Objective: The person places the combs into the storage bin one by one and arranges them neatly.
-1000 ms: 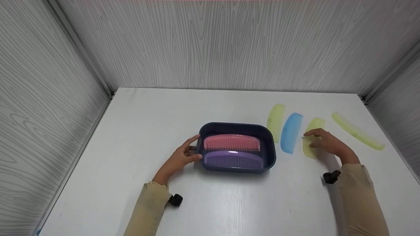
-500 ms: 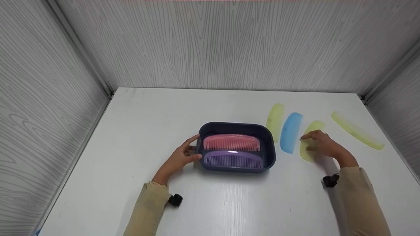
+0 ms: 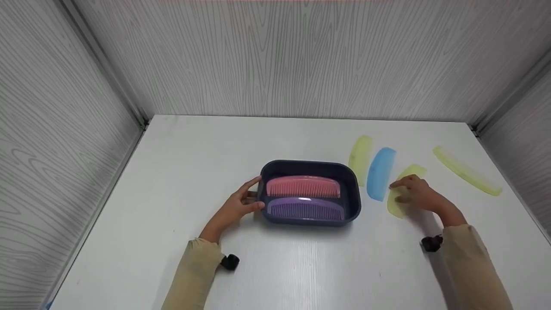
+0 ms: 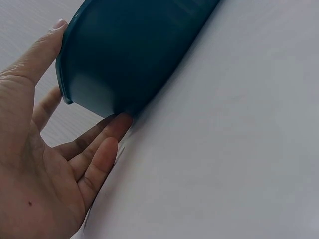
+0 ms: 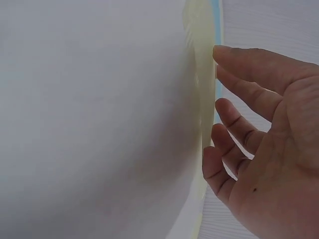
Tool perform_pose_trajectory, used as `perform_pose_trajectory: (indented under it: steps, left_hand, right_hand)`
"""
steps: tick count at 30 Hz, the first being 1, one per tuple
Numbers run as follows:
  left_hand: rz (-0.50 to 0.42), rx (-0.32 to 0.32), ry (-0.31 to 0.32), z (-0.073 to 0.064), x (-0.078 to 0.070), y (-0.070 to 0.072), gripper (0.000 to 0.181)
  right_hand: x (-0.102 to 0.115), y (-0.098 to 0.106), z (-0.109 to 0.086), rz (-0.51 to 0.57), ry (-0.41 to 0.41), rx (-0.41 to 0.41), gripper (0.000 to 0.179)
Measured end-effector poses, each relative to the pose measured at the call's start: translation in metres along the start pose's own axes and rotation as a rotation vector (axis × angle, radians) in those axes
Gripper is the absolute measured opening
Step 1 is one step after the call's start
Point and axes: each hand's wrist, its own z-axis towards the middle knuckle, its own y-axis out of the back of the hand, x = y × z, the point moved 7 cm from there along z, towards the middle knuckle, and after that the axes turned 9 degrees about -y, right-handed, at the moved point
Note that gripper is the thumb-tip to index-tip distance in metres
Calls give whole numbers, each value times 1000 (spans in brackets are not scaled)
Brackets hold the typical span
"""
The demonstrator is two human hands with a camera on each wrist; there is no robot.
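In the head view my left hand (image 3: 233, 211) touches the left end of a dark blue tray (image 3: 354, 219), thumb and forefinger spread along its rim. The left wrist view has the thumb against the rim and other fingertips low by the wall. A pink comb (image 3: 303, 186) and a purple comb (image 3: 305, 208) lie inside the tray, teeth toward me. My right hand (image 3: 416, 193) rests its fingertips on a pale yellow-green comb (image 3: 395, 208) lying flat on the table; the hand hides part of it. Just left of that comb lies a blue comb (image 3: 381, 174).
Another yellow-green comb (image 3: 360, 160) lies behind the tray's right end. A further yellow-green comb (image 3: 467, 172) lies at an angle near the right edge of the white table (image 3: 206, 146). Wood-grain panels (image 3: 301, 60) stand along the back and both sides.
My right hand has slid the yellow-green comb a little left and toward me, turning it slightly. The left hand, the tray and the combs in it look nearly unmoved.
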Motion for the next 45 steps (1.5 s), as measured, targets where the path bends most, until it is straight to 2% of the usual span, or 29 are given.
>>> perform_pose_trajectory:
  steps: [10,14,18,21,23,30,32,35,41,45]
  left_hand:
    - [-24,22,18,0,-2,-2,83]
    - [-20,23,20,-4,-16,-2,82]
    - [-16,28,2,-10,-32,-2,81]
    - [-13,31,-6,-11,-34,-3,81]
    - [-11,31,-9,-10,-32,-3,81]
    - [-9,15,-4,-1,-6,-1,83]
    - [-8,10,-10,-1,-2,0,83]
    - [-4,12,-23,-1,-1,-1,83]
    - [-23,10,-2,-1,0,-1,81]
    - [-18,10,-9,0,1,-1,81]
  right_hand:
    - [0,13,-13,19,91,31,50]
    - [1,10,-14,-21,124,72,56]
    - [4,5,-15,-78,110,100,61]
    - [8,3,-17,-106,99,114,60]
    - [10,3,-18,-120,88,120,58]
    - [8,2,-17,-146,56,92,54]
    - [6,1,-16,-141,47,84,54]
    - [4,1,-16,-138,40,85,56]
    - [2,1,-19,-168,62,111,66]
    - [1,0,-18,-184,52,113,68]
